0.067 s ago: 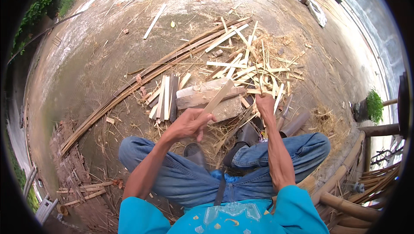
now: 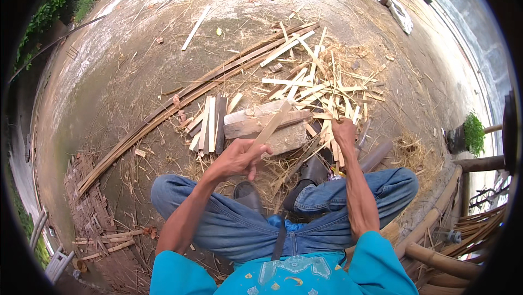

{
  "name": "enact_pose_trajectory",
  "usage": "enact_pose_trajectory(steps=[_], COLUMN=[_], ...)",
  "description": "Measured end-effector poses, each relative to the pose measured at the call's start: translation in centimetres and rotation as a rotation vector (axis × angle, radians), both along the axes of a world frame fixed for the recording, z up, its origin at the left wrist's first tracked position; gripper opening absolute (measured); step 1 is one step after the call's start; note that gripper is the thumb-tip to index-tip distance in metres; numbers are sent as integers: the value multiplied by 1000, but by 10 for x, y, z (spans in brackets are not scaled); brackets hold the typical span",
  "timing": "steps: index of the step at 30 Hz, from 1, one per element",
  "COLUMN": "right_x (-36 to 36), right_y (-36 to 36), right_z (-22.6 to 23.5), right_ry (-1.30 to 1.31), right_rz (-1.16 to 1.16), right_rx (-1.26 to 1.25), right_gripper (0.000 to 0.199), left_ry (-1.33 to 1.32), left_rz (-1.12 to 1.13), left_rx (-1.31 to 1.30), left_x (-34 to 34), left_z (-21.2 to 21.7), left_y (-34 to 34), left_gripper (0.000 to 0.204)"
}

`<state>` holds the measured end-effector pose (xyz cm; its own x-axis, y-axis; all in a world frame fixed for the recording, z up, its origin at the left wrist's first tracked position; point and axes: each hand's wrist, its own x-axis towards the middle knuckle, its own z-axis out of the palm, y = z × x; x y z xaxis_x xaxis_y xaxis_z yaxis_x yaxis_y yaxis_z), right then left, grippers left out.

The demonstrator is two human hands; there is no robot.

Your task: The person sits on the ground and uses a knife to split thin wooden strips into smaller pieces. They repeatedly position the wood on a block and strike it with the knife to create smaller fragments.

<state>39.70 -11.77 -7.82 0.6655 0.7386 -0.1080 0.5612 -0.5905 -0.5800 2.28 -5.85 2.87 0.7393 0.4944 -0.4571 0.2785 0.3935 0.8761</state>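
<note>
A flat, pale strip of split bamboo [image 2: 274,122] slants up and away from my left hand [image 2: 242,156]. That hand grips its near end, with some fingers curled loosely below. Behind and beneath the strip lie rough wooden blocks [image 2: 289,139], just in front of my feet. My right hand [image 2: 344,133] is closed at the near edge of a heap of pale strips [image 2: 313,91]. A thin dark piece seems to rise from its fingers, too fine to name. Several strips lie right beside and under this hand.
Long brown bamboo lengths [image 2: 190,89] run diagonally along the left. A row of short strips [image 2: 210,123] lies left of the blocks. Near my right leg is a dark rounded length [image 2: 376,156]. A bamboo frame [image 2: 436,213] and a potted plant [image 2: 473,133] stand at right.
My right hand has moved a little to the right, beside the heap. My left hand and its bamboo strip have stayed nearly in place.
</note>
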Motion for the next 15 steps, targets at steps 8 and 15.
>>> enact_pose_trajectory(steps=[8,15], right_x=[-93,-49], right_y=[-8,-8], right_z=[46,-5], right_ry=[43,62], right_rz=[415,81], right_rx=[148,4], right_gripper=[30,32], left_ry=[44,25], left_rz=[91,-24], left_rx=[-6,25], left_x=[14,14], left_z=[-20,-22], left_y=[18,11], left_gripper=[39,41])
